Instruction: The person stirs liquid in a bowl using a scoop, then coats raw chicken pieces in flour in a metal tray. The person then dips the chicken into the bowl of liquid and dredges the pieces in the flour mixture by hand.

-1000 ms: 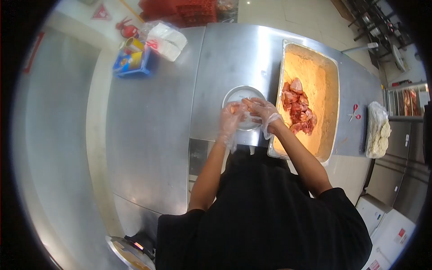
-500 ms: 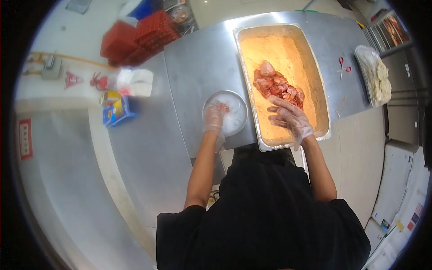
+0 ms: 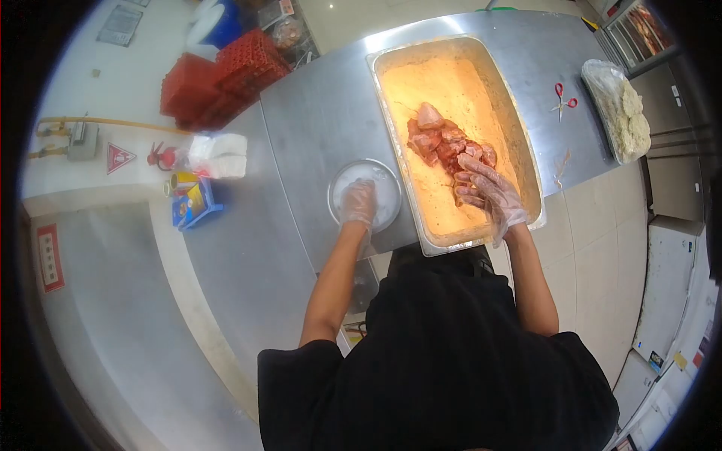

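A deep metal tray (image 3: 531, 161) holds orange-tan powder (image 3: 459, 79), with a heap of raw, reddish marinated meat pieces (image 3: 440, 139) lying on it. My right hand (image 3: 492, 192), in a clear plastic glove, hovers over the near end of the heap with its fingers spread and nothing in them. Left of the tray stands a round metal bowl (image 3: 332, 184) with white contents (image 3: 385, 192), powder or liquid. My left hand (image 3: 359, 201), also gloved, reaches down into this bowl with curled fingers. Whatever is under its fingertips is hidden.
Red-handled scissors (image 3: 562, 102) and a plastic-wrapped tray of pale lumps (image 3: 623, 116) lie to the right on the steel table (image 3: 316, 98). At left are a blue box (image 3: 197, 204), a white plastic bag (image 3: 219, 154) and stacked red crates (image 3: 226, 79).
My left hand has turned and curled lower into the bowl; the reddish piece visible at its fingertips is now out of sight. My right hand stays by the meat. The view has shifted slightly.
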`<state>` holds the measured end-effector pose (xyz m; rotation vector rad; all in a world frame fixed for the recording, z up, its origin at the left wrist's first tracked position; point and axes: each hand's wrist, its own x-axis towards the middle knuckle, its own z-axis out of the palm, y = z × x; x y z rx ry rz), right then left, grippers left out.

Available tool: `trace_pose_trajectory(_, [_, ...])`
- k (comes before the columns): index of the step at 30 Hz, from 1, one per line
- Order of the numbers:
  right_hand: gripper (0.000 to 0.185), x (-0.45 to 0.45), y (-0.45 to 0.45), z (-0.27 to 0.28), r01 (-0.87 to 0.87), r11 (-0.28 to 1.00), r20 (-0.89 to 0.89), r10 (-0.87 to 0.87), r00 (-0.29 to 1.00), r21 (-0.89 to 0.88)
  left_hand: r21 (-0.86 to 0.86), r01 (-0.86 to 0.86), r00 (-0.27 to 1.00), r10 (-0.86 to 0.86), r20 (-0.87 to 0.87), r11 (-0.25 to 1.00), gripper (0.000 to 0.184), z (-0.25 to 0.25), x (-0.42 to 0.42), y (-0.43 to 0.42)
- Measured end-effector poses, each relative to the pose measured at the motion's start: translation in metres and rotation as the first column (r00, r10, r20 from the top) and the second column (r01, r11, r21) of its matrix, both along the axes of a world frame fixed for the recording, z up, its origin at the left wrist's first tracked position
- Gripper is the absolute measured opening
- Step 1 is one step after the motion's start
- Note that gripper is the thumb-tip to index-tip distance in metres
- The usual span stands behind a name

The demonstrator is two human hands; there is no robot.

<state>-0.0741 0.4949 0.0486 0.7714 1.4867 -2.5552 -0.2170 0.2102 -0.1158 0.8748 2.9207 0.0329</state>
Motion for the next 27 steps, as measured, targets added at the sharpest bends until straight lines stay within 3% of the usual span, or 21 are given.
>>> trace_pose_trajectory(3, [0.048,-0.004,0.002,0.000,-0.019,1.000,-0.028,0.019,0.999,0.014,-0.009,0.073,0.997,-0.073,0.008,0.997,0.014,0.001,-0.001,-0.002])
trace_pose_trajectory(6, [0.048,-0.007,0.002,0.000,-0.036,0.999,-0.017,0.036,0.999,0.013,0.115,0.025,0.989,-0.041,0.139,0.993,0.011,0.022,0.000,0.000])
trace_pose_trajectory(9, [0.047,-0.005,0.004,0.001,-0.040,0.999,-0.032,0.040,0.999,-0.020,0.282,-0.065,0.975,0.001,0.221,0.957,0.018,0.041,0.002,-0.009])
trace_pose_trajectory(12, [0.047,-0.005,0.007,0.001,-0.036,0.999,-0.039,0.036,0.999,-0.009,0.260,-0.307,0.920,0.215,0.328,0.915,0.022,0.088,0.007,-0.009])
trace_pose_trajectory(15, [0.048,-0.004,0.012,-0.001,-0.035,0.999,-0.037,0.035,0.999,-0.012,0.332,-0.377,0.909,0.276,0.314,0.865,0.031,0.123,0.015,-0.024])
trace_pose_trajectory(18, [0.048,-0.005,0.016,-0.005,-0.041,0.999,-0.031,0.041,0.999,-0.010,0.342,-0.442,0.891,0.361,0.275,0.829,0.029,0.163,0.024,-0.024])
trace_pose_trajectory(21, [0.044,-0.002,0.021,-0.003,-0.049,0.999,-0.060,0.048,0.997,-0.018,0.543,-0.465,0.881,0.309,0.357,0.699,0.025,0.176,0.030,-0.030])
trace_pose_trajectory(27, [0.043,0.004,0.034,-0.012,-0.057,0.998,-0.043,0.056,0.998,-0.030,0.335,-0.585,0.799,0.453,0.396,0.739,0.024,0.194,0.036,-0.003])
